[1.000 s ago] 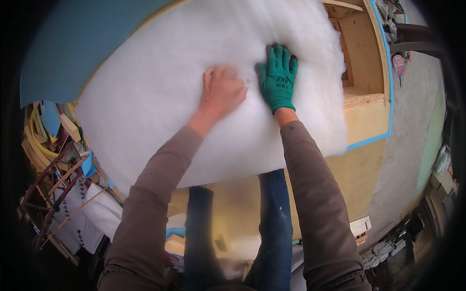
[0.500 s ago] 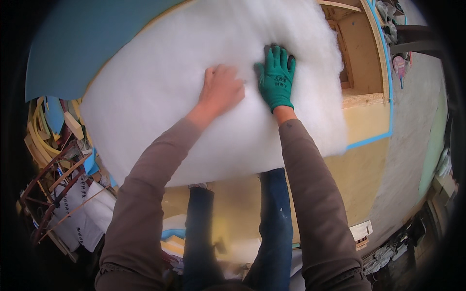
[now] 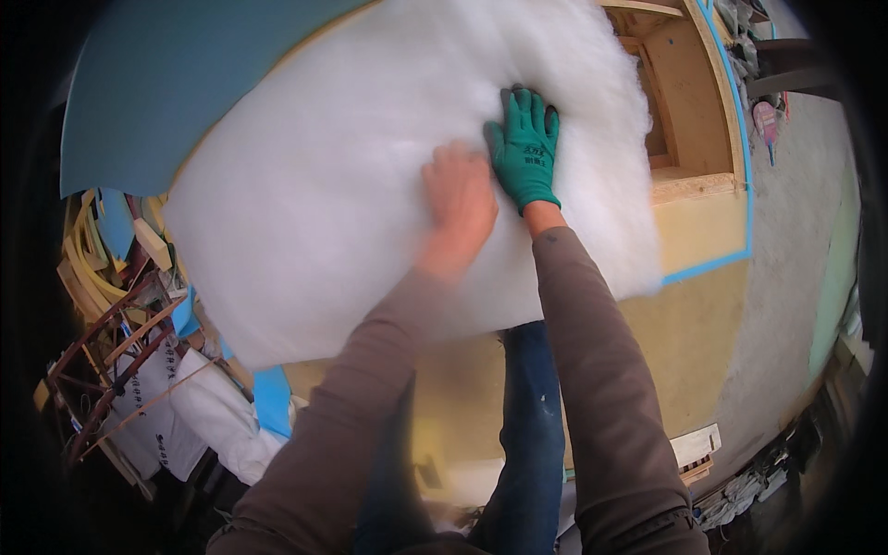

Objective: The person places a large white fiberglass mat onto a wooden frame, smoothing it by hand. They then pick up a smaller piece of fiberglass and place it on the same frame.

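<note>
A thick, fluffy white sheet of batting (image 3: 305, 231) spreads over the work surface beneath both hands. My right hand (image 3: 525, 153), in a green glove with dark fingertips, presses flat on the batting with its fingers stretched out. Just left of it is my left hand (image 3: 460, 199), bare and smeared by motion, over the batting. The blur hides how its fingers are set and whether anything is in them.
Right of the batting is an open wooden frame (image 3: 694, 102) edged with blue strip. A blue-grey sheet (image 3: 176, 102) lies at the upper left. Foam offcuts (image 3: 88, 245), a dark red frame (image 3: 69, 370) and white sacks (image 3: 208, 407) crowd the left side.
My left hand has moved right across the batting, closer to the gloved right hand. The right hand stays pressed in place.
</note>
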